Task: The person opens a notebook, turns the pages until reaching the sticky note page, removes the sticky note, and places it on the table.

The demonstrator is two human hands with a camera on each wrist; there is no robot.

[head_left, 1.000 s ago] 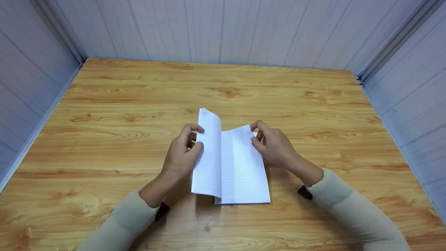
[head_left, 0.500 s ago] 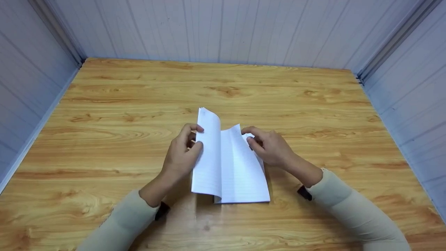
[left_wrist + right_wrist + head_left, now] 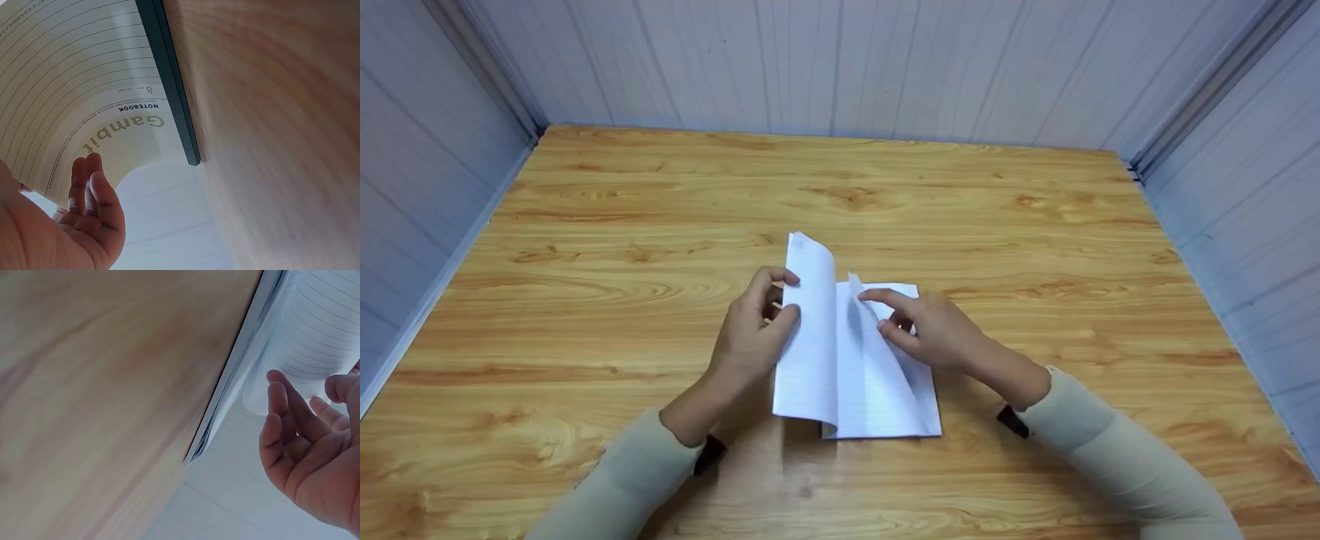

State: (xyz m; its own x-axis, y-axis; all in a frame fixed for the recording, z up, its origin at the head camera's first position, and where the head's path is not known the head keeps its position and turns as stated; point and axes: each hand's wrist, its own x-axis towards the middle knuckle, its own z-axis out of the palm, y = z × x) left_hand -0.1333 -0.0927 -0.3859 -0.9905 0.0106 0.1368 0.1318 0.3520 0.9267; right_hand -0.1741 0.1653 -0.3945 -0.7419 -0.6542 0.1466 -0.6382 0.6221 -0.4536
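A lined notebook [image 3: 851,390] lies open on the wooden table, its right-hand pages flat and its left part raised. My left hand [image 3: 754,322] grips the raised cover and pages at their outer edge, thumb on the paper side. In the left wrist view, the cover's inside [image 3: 107,73] shows "Gambit NOTEBOOK" print and a dark spine. My right hand [image 3: 934,326] is over the right-hand pages, its extended index finger at the upper edge of a single leaf [image 3: 877,360] that bends up and leftward. The thumb stays apart from the index finger, lower along that leaf's edge.
The wood-grain table [image 3: 660,195] extends around the notebook on all sides. Pale panelled walls [image 3: 840,67] enclose it at the back, left and right. A dark wrist strap piece [image 3: 710,455] shows below the left sleeve.
My right hand has moved leftward, and the leaf's upper corner has swung left with it, uncovering the page beneath. The left hand keeps holding the raised cover and pages in the same place.
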